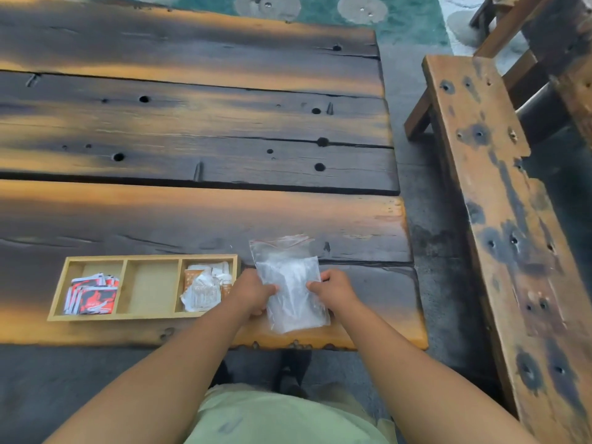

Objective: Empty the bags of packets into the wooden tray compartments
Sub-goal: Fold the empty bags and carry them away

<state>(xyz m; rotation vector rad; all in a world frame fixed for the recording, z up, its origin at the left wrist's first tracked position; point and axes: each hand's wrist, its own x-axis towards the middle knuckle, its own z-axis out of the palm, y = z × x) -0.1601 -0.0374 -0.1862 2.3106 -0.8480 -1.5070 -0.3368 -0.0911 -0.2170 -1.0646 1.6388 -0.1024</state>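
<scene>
Head camera, looking down past my bare forearms at a plank table. My hands hold one clear zip bag (291, 283) between them, just to the right of the wooden tray (150, 257). The fingers of my left hand (253, 293) are curled round the bag's left edge. My right hand (333, 290) pinches its right edge.

The bag's red-striped mouth points away from me, and I cannot tell whether it is sealed or open. Something pale fills the middle of the bag. It is too blurred to name, but is likely packets. I judge that I hold both sides to work the mouth open before tipping.

The tray lies flat near the table's front edge, with three compartments in a row. The left one holds red, black and white packets (93, 298). The right one holds white and orange packets (209, 277) with something pale and crumpled on top. The middle compartment (150, 288) shows bare wood, so this bag probably belongs there, which would explain holding it so close by.

The table (192, 129) is made of thick planks, scorched dark and amber, with knot holes and cracks. To my right stands a rough wooden bench (480, 174) in the same burnt finish, on a dark grey floor (413, 91). A teal rug with pale circles (320, 14) lies beyond the table. My light green clothing (282, 418) fills the bottom edge.
</scene>
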